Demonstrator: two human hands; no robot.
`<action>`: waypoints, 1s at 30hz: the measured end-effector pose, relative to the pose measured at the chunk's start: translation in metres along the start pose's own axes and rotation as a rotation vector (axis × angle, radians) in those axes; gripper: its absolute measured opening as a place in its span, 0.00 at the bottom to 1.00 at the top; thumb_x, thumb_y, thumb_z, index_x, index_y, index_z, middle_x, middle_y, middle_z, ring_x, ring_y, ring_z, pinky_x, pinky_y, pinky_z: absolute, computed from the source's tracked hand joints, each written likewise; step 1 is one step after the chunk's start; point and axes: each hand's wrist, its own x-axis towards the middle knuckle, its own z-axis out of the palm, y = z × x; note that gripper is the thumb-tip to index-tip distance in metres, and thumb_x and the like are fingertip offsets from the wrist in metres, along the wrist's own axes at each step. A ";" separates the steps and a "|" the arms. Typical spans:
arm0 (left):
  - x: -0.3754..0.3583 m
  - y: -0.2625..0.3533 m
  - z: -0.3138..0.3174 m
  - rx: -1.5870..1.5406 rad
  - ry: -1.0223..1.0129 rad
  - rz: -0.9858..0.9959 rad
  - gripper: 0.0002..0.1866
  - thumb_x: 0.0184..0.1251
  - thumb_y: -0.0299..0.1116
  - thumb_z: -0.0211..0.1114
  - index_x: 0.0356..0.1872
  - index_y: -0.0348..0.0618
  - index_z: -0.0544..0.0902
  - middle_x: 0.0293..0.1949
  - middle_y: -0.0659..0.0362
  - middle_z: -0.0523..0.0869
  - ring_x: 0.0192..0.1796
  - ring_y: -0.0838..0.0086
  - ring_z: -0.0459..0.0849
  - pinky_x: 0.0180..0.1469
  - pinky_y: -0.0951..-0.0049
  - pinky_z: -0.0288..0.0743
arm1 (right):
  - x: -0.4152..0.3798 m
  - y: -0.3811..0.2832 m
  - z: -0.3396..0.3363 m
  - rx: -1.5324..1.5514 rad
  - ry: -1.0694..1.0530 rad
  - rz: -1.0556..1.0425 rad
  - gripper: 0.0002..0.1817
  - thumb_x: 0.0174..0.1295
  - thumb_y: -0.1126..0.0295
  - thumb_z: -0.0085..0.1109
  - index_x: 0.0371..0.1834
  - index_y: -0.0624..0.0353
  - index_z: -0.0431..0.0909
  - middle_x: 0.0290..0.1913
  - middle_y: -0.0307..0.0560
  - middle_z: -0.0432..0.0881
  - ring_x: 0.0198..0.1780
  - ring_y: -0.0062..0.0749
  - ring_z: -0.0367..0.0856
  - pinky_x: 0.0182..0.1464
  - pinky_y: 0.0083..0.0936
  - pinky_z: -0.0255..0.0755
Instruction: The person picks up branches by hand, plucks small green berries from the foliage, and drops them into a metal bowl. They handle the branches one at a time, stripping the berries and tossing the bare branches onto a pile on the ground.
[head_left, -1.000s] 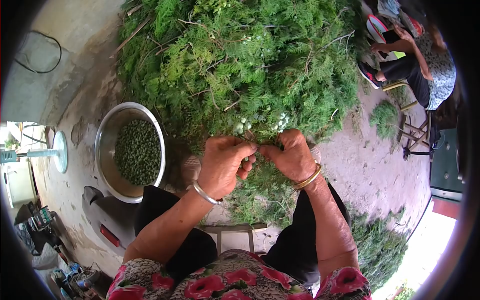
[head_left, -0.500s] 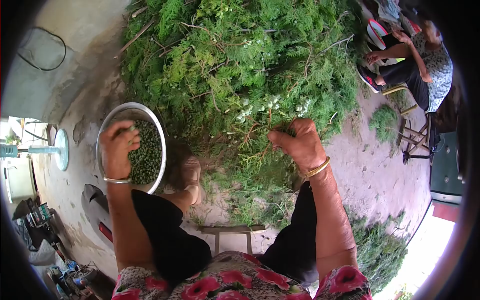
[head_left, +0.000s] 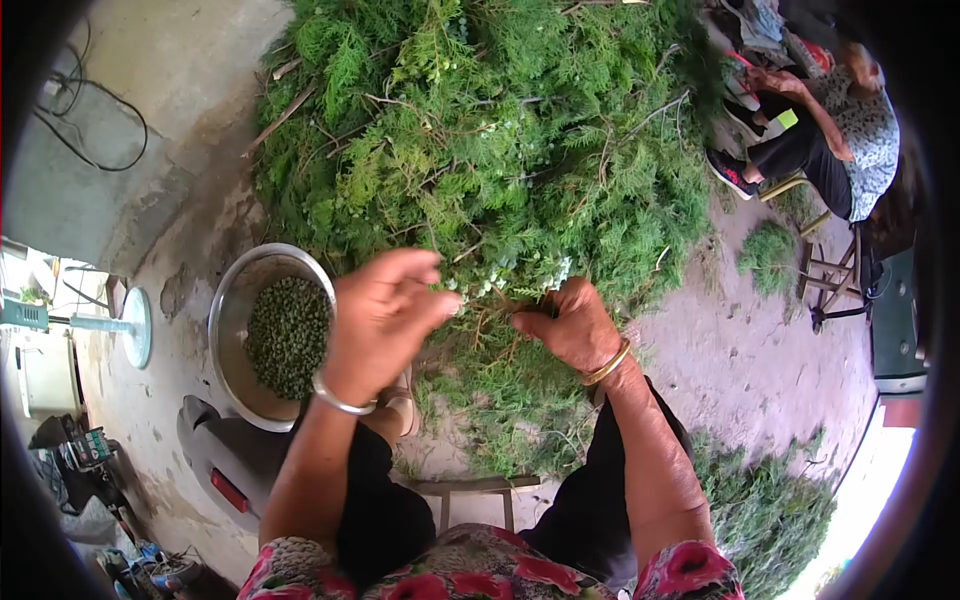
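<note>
My right hand is closed on a small sprig that bears pale green cones. To its left, my left hand has its fingers apart and holds nothing that I can see, near the sprig's cones. Behind both hands rises a large heap of green branches. A metal basin with many small green cones inside stands left of my left hand, which hides none of its left side.
Another person sits at the upper right beside a wooden stool. A pale fan stands at the left. More cut greenery lies at the lower right, and a cable hangs at the upper left.
My left hand has moved right from over the basin to near the sprig. My right hand has shifted slightly left and down, still gripping it. The other person's hands have moved.
</note>
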 end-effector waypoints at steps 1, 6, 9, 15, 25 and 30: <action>0.004 -0.004 0.011 0.135 -0.052 0.064 0.21 0.50 0.24 0.72 0.48 0.36 0.78 0.37 0.59 0.81 0.32 0.82 0.79 0.34 0.83 0.75 | 0.000 -0.001 0.000 -0.014 -0.011 0.013 0.15 0.47 0.73 0.67 0.12 0.68 0.71 0.11 0.48 0.65 0.18 0.18 0.61 0.20 0.27 0.60; 0.012 -0.026 0.036 0.359 -0.112 0.255 0.24 0.47 0.26 0.74 0.48 0.38 0.77 0.36 0.56 0.81 0.30 0.79 0.78 0.30 0.82 0.74 | 0.004 0.018 0.008 -0.014 -0.045 -0.061 0.13 0.49 0.75 0.66 0.14 0.68 0.73 0.11 0.35 0.65 0.19 0.14 0.60 0.19 0.24 0.57; 0.012 -0.043 0.036 0.327 -0.152 0.214 0.20 0.48 0.26 0.73 0.44 0.37 0.78 0.32 0.57 0.82 0.27 0.79 0.78 0.27 0.82 0.73 | 0.005 0.010 0.007 -0.068 -0.108 -0.048 0.10 0.48 0.74 0.65 0.17 0.68 0.75 0.13 0.45 0.69 0.19 0.22 0.66 0.22 0.27 0.62; 0.012 -0.038 0.029 0.040 -0.131 -0.072 0.08 0.55 0.22 0.67 0.37 0.35 0.81 0.24 0.63 0.82 0.23 0.86 0.76 0.24 0.85 0.71 | 0.005 0.013 0.012 -0.034 -0.112 -0.060 0.12 0.47 0.73 0.67 0.16 0.68 0.74 0.13 0.52 0.70 0.16 0.26 0.66 0.21 0.30 0.64; 0.016 -0.042 0.021 -0.292 0.064 -0.337 0.05 0.58 0.19 0.61 0.36 0.32 0.80 0.24 0.60 0.81 0.21 0.83 0.75 0.19 0.85 0.66 | 0.010 0.022 0.023 0.018 0.010 -0.111 0.23 0.47 0.71 0.70 0.08 0.66 0.64 0.09 0.48 0.57 0.15 0.21 0.54 0.15 0.28 0.55; 0.018 -0.039 0.024 -0.518 0.223 -0.418 0.04 0.57 0.17 0.59 0.34 0.32 0.78 0.23 0.58 0.80 0.19 0.81 0.73 0.17 0.85 0.63 | 0.010 0.019 0.019 -0.023 0.035 -0.145 0.24 0.46 0.71 0.71 0.07 0.66 0.62 0.09 0.50 0.55 0.14 0.24 0.52 0.15 0.30 0.54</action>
